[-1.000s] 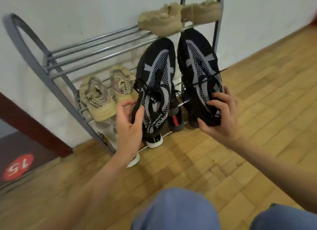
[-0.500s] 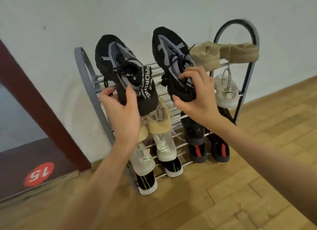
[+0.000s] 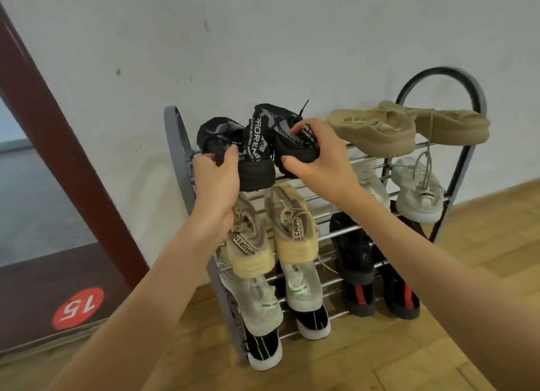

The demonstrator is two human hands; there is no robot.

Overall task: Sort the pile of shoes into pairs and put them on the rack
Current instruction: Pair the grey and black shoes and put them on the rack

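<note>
A grey metal shoe rack point(image 3: 178, 145) stands against the white wall. My left hand point(image 3: 216, 183) grips one black-and-grey knit sneaker point(image 3: 251, 168) by its heel at the left of the top shelf. My right hand point(image 3: 317, 160) grips the matching black sneaker point(image 3: 280, 127) beside it. Both shoes lie toe towards the wall on the top bars. A tan pair point(image 3: 377, 130) sits at the right of the same shelf.
Lower shelves hold a beige pair point(image 3: 292, 230), a white pair point(image 3: 418, 192), a white-and-black pair point(image 3: 304, 300) and a black pair with red marks point(image 3: 359, 276). A dark red door frame point(image 3: 58, 145) and a mat with a red "15" sticker point(image 3: 77, 308) lie left. Wooden floor point(image 3: 409, 355) is below.
Both hands carried the black sneakers from in front of the rack up and lowered them onto the left of the top shelf. My view has shifted, showing the whole rack.
</note>
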